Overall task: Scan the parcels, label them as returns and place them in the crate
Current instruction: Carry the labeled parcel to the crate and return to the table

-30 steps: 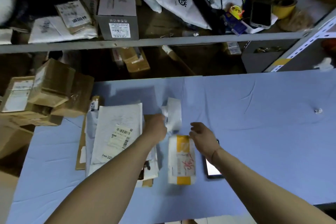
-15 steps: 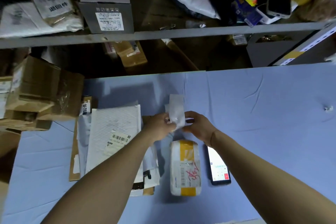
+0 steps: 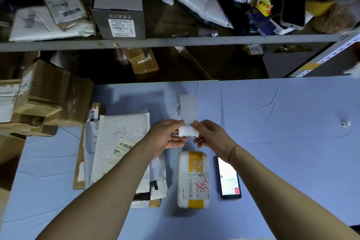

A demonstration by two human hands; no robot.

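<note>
A white strip of return labels (image 3: pixel 187 109) hangs above the blue table. My left hand (image 3: pixel 167 136) and my right hand (image 3: pixel 207 135) both pinch its lower end, where a printed label (image 3: pixel 188 133) shows. Just below them lies a small white parcel (image 3: pixel 193 179) with yellow tape bands and red writing. A phone (image 3: pixel 228 178) with a lit screen lies to the right of that parcel. To the left, a stack of flat mailers (image 3: pixel 118 142) with a barcode label rests on the table, partly hidden by my left forearm.
Brown cardboard boxes (image 3: pixel 48 97) pile up at the table's left edge. A grey metal shelf (image 3: pixel 175 42) behind the table holds a grey box (image 3: pixel 118 4), white mail bags, a second phone (image 3: pixel 293 11) and a tape roll (image 3: pixel 319 1). A crumpled paper scrap (image 3: pixel 346 123) lies far right.
My right hand moved up from beside the parcel to the label strip, which my left hand held alone before. Both hands now pinch its lower end.
</note>
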